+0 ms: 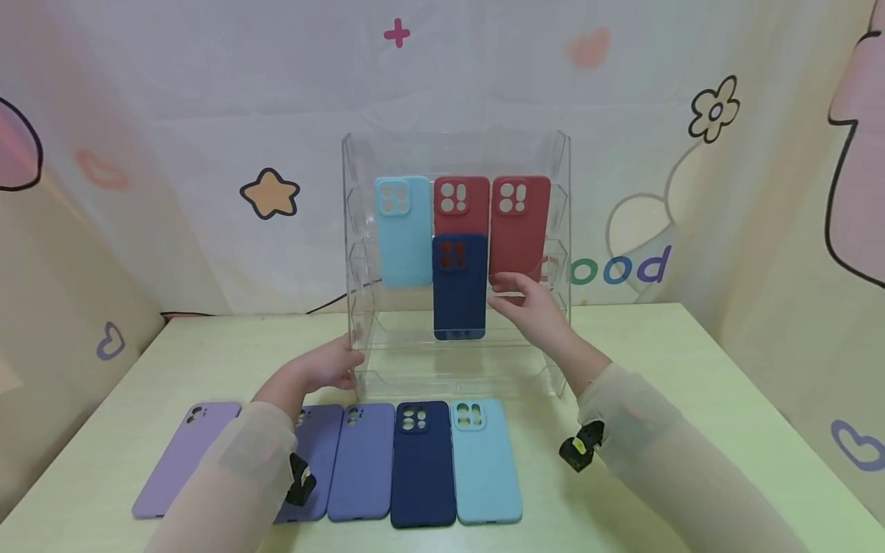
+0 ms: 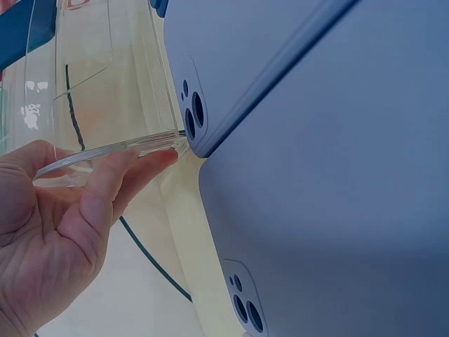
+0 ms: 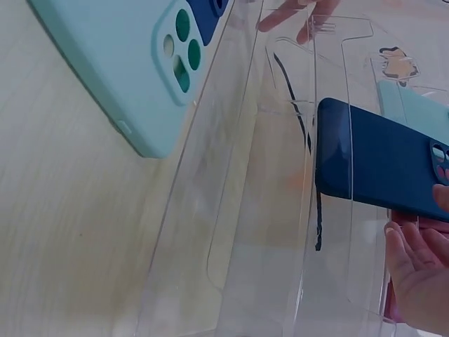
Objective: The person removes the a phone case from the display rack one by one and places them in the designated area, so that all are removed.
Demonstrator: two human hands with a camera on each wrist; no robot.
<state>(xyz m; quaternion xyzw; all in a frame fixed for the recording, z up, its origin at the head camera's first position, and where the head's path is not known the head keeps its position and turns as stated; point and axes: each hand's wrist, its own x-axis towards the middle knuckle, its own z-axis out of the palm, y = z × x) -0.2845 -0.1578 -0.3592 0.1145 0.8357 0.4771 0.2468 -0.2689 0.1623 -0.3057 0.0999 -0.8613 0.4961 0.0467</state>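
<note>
Clear acrylic tiered display rack stands on the pale green table, against a cartoon-print backdrop. Upper tier carries a light blue phone case and two red phone cases, all upright, side by side.

Navy phone case stands upright on a lower tier, overlapping the bottom of the middle red case as seen from the head camera. Right hand is at its right edge, fingers extended and loosely spread; fingertips lie at the case's rim in the right wrist view. Cannot tell whether they pinch the case or only touch it; it looks like a light steadying contact, not a firm hold.

Left hand grips the rack's lower left corner; the left wrist view shows the thumb pressed along the clear bottom edge.

Row of five cases lies flat in front of the rack: lilac case, two periwinkle cases, second navy case, mint case.

Risks, as judged:
- Navy case may not be fully seated behind its ledge lip. With fingers this slack, it could tip forward or slide off the tier.
- Sideways pressure from the right hand could nudge the right red case, just beside the fingers.
- Rack is light and transparent; edges are hard to read. If the left hand's grip loosens, a push could shift the whole rack toward the flat row.
</note>
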